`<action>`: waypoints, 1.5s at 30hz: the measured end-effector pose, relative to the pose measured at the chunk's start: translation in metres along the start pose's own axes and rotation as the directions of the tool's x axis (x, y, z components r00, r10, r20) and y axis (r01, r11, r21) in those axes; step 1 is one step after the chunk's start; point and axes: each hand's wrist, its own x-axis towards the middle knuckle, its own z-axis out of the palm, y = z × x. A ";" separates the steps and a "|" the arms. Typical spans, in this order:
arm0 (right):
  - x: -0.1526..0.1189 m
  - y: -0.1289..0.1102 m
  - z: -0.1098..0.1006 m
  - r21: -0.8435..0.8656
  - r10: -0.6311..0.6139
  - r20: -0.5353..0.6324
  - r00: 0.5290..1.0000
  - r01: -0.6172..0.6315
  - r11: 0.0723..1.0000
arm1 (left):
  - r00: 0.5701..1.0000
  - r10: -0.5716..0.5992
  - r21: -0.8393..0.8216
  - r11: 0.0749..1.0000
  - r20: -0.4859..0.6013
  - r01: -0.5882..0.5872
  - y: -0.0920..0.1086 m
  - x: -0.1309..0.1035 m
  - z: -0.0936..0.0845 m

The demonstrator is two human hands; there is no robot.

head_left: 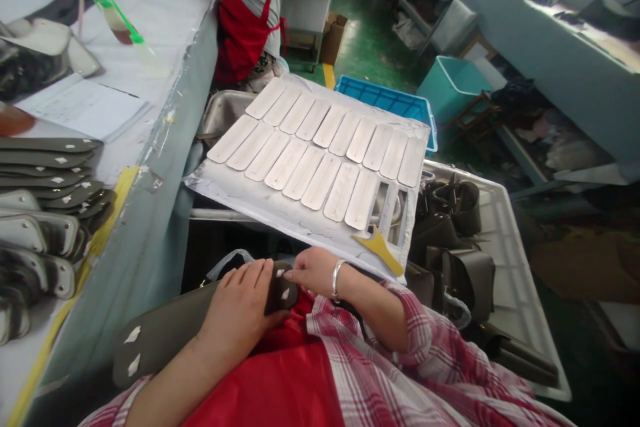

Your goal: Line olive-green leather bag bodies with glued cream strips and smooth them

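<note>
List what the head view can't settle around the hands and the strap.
- Right hand fingers: tips tucked against the dark strap, so the grip is unclear.
- Strap middle: covered by the left hand.
- Bin contents under the sheet of pale strips: hidden by the sheet.
- Paper print: too small to read.
</note>
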 end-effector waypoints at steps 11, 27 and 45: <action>0.001 0.001 0.000 -0.014 -0.006 -0.008 1.000 0.006 1.000 | 0.997 -0.005 -0.133 0.991 -0.079 -0.005 0.004 0.010 0.005; 0.006 -0.011 0.018 -0.075 0.043 -0.125 0.991 -0.052 0.996 | 0.993 -0.104 -0.207 0.974 -0.059 0.090 0.000 0.007 -0.002; 0.008 -0.027 0.025 -0.042 0.152 -0.103 0.983 -0.157 0.987 | 0.635 -0.762 -0.723 0.369 0.124 0.584 -0.120 -0.158 -0.040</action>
